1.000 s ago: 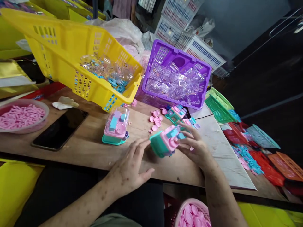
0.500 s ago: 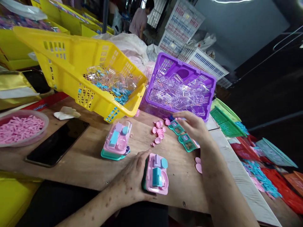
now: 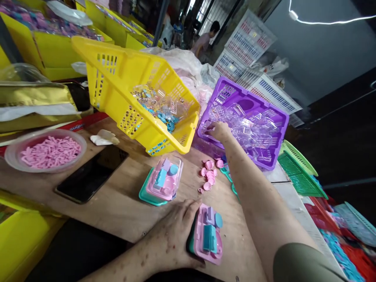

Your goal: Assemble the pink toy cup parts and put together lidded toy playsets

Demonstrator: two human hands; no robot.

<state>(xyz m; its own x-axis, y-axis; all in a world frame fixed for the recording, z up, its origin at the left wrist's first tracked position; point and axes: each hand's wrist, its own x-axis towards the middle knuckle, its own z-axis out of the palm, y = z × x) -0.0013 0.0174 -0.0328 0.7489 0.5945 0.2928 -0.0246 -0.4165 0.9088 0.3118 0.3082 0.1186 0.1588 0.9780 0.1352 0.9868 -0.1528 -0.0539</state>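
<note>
1. Near the front edge of the brown wooden tabletop (image 3: 123, 207), an oblong pink-and-teal plastic toy box (image 3: 205, 239) with raised blue and purple shapes sits in the left hand (image 3: 178, 237), its fingers clamped around the left side.
2. The long axis runs away from the person, far end leaning slightly left; the pink face is turned up and rightward, the teal base leftward.
3. The right hand (image 3: 219, 131) is over the left part of a purple perforated plastic basket (image 3: 281, 135), beside clear plastic pieces (image 3: 248, 125); its fingers are curled, but I cannot tell whether they grip anything.
4. From those fingers, the toy box lies back toward the person, well apart; the left hand is nearer, touching it.
5. Just beyond the left hand stands a second toy box (image 3: 161, 184) with a clear domed cover.
</note>
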